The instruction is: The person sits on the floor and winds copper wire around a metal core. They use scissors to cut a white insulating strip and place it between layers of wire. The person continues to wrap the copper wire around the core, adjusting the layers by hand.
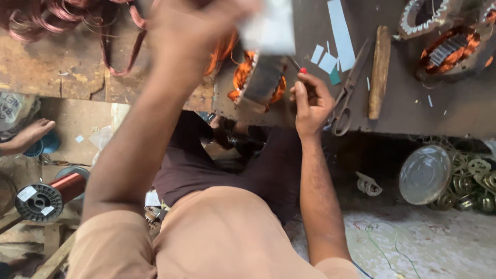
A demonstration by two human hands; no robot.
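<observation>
My left hand (188, 28) is raised close to the camera and blurred, gripping a white sheet of paper (268, 26). Just below the sheet, a motor stator (261, 82) with orange copper windings stands at the front edge of the dark workbench (454, 108). My right hand (310, 101) is beside the stator on its right. It pinches a thin tool with a red tip (301, 69) that points toward the windings.
Scissors (347, 95), a wooden stick (380, 72) and white paper strips (341, 31) lie on the bench. Two more stators (447, 51) sit at top right, loose copper coils (41, 20) at top left. Below are a copper wire spool (49, 199), a round metal lid (424, 174) and another person's foot (28, 135).
</observation>
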